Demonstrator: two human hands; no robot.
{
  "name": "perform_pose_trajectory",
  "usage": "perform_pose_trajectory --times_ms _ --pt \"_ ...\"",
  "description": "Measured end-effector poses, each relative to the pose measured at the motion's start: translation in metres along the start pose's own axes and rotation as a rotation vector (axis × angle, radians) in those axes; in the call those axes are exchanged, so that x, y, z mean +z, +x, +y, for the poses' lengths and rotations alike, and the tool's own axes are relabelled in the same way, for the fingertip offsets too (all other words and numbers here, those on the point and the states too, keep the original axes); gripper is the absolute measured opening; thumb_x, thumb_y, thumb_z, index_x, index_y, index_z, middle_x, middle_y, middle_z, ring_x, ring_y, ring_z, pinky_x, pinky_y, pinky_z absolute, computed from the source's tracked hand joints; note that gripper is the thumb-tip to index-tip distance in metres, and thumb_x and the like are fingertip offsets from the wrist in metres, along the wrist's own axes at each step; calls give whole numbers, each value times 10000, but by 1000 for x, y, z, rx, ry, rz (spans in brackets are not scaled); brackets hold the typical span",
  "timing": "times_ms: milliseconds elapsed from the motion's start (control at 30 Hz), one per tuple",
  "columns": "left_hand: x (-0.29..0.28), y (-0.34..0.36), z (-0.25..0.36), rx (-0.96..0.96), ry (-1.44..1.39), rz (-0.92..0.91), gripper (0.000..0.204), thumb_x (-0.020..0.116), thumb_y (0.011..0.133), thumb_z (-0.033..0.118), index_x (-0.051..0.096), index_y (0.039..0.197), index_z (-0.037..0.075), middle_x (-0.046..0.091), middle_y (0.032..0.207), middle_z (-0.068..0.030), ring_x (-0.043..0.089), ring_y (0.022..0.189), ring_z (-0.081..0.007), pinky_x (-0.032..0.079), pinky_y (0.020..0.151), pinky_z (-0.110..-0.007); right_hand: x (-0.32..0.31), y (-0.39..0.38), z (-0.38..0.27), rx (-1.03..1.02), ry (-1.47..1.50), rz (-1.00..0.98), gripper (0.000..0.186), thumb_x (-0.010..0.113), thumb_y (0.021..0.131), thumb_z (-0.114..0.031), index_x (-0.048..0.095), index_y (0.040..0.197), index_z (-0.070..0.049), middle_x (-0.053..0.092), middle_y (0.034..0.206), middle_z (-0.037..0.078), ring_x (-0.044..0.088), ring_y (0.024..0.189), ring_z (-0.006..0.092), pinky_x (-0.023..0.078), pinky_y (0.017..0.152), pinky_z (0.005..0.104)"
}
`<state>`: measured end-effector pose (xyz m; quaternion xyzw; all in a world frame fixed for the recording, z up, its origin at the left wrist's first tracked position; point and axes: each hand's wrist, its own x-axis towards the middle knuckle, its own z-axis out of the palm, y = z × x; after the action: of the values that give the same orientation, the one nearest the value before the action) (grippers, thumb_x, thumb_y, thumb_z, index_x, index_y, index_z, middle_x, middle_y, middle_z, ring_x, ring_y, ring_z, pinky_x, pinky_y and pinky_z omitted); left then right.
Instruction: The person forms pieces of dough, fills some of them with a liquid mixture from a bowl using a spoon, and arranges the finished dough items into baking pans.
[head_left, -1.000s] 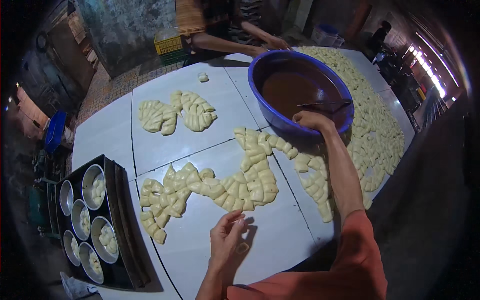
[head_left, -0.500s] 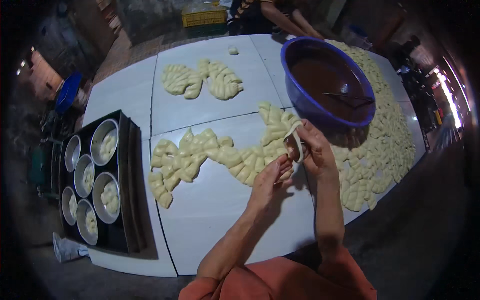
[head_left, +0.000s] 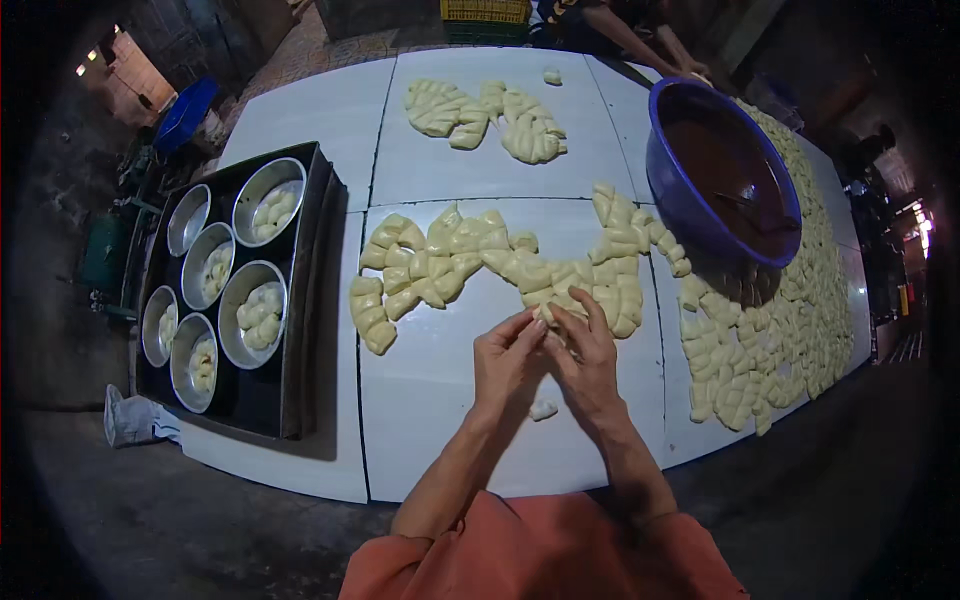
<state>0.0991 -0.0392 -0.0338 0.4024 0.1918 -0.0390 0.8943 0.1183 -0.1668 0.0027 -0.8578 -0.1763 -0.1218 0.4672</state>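
Together, left hand [head_left: 502,362], right hand [head_left: 587,358], grip pinching seemingly a dough piece [head_left: 545,314], white table [head_left: 435,430] beneath

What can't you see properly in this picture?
All in the head view:
Dough piece: mostly hidden by the left hand and right hand pinching it, so its shape isn't clear.
Bottom of the purple tub: hidden by the brown stuff inside.
The other person: head cut off by the top edge.
Pale lump between the wrists: too small to tell what it is.
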Motion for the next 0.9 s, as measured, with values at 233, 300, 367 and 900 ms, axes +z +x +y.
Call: perform_pose_trajectory --times_ms 233,300,367,900 --pt "18 -2 30 10 251 -32 344 713 920 214 669 1169 -18 708 997 -96 670 870 -139 543 727 -258 0 4 6 253 254 -68 203 688 878 -79 698 1065 0 661 906 75 628 792 173 510 720 318" --pt "9 6 42 -56 267 -72 345 710 921 235 672 1155 -17 708 988 -91 671 855 -139 538 712 -254 -9 7 0 481 490 -246 274 721 872 -165 698 1083 8 654 945 42 580 823 120 496 768 295" --pt "-4 12 50 -142 304 -137 342 696 931 268 678 1149 4 708 968 -66 669 844 -133 535 702 -257 -15 6 -12 436 564 -261 286 734 862 -155 697 1094 7 654 968 48 581 840 127 497 773 290" --pt "0 -15 37 -119 286 -333 289 591 951 113 658 1189 -37 687 1037 -82 654 935 -140 546 732 -259 18 -19 21 -17 199 259 188 773 857 -138 619 899 -39 614 869 55 571 697 155 470 597 312"
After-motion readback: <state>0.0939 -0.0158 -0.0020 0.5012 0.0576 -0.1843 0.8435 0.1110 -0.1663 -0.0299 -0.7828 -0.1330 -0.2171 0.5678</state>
